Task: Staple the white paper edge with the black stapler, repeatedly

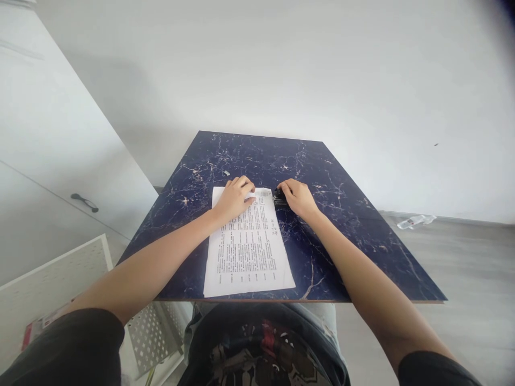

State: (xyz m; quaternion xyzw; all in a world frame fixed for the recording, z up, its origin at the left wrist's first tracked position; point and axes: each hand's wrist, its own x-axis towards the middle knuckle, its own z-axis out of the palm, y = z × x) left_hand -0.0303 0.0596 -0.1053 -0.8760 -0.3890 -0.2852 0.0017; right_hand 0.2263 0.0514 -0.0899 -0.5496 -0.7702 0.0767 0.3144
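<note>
A printed sheet of paper (247,252) lies on a dark blue marble-patterned table (346,214), its near edge at the table's front. My left hand (235,197) rests on the sheet's top edge with fingers curled down, pressing the paper. My right hand (296,196) sits just right of the sheet's top corner, fingers closed over a small black object (278,197), possibly a binder clip or stapler; most of it is hidden by the fingers.
A small pale scrap (227,173) lies on the table beyond my left hand. A white cabinet with a black handle (84,202) stands at left, a perforated white panel (52,279) below it. A plastic bottle (414,221) lies on the floor at right.
</note>
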